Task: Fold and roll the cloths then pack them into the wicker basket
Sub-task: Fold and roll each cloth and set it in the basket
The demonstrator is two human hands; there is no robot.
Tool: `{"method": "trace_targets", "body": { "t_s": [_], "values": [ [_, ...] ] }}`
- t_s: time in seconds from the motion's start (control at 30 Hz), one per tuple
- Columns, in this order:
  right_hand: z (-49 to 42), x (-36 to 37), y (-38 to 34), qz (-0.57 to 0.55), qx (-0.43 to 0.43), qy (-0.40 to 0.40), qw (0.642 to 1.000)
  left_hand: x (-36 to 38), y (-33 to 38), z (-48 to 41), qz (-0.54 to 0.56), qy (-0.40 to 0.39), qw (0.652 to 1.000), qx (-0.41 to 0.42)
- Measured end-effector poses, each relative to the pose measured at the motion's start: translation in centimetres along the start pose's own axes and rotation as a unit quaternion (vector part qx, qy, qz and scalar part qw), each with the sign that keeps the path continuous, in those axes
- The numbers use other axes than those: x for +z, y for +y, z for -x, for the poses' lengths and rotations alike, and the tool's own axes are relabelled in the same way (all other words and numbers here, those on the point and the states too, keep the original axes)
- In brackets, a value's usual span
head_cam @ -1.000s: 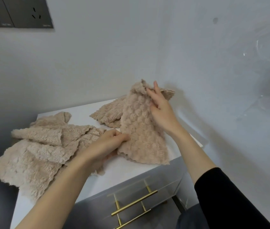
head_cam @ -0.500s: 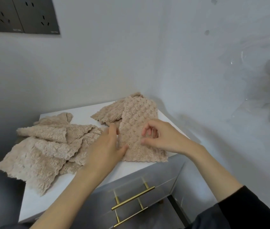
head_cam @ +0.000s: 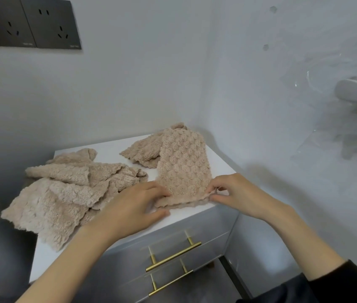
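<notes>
Your left hand point(head_cam: 139, 205) and right hand point(head_cam: 234, 192) pinch near edge of folded cloth point(head_cam: 183, 165); long axis runs straight away from both hands, so roll forward.

A cabinet point(head_cam: 112, 149) stands in a corner, walls behind it and to its right. On its top, a folded cloth point(head_cam: 183, 165) lies toward the right, its near edge at the front rim. Behind and left of it, partly under it, lies another cloth point(head_cam: 143, 150). A heap of cloths point(head_cam: 63, 193) covers the left part, hanging over the left edge. Two drawer handles point(head_cam: 173, 258) sit on the front, one above the other. Sockets point(head_cam: 26, 21) are on the back wall, upper left.
</notes>
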State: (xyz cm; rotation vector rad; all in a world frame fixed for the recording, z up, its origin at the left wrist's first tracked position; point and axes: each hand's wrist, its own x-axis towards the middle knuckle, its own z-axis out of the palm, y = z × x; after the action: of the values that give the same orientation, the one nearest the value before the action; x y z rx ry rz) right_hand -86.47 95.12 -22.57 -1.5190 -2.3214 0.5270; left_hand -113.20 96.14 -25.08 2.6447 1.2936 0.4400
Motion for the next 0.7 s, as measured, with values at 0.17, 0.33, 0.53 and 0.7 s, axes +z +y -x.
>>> {"method": "trace_targets", "body": {
  "t_s": [0.17,0.33,0.53,0.7],
  "values": [
    [0.4,-0.4,0.2,-0.073,0.041,0.040,0.996,0.6,0.4,-0.6,-0.045,0.031,0.998,-0.005],
    [0.5,-0.5,0.8,-0.087,0.078,0.054,0.992,0.7,0.9,-1.4,-0.067,0.080,0.995,0.005],
    [0.2,-0.5,1.7,-0.091,0.116,0.089,0.985,1.2,1.0,-2.9,0.062,0.079,0.992,-0.074],
    [-0.7,0.5,2.4,-0.070,0.169,0.107,0.977,2.0,0.4,-3.9,0.173,0.086,0.969,-0.155]
  ]
}}
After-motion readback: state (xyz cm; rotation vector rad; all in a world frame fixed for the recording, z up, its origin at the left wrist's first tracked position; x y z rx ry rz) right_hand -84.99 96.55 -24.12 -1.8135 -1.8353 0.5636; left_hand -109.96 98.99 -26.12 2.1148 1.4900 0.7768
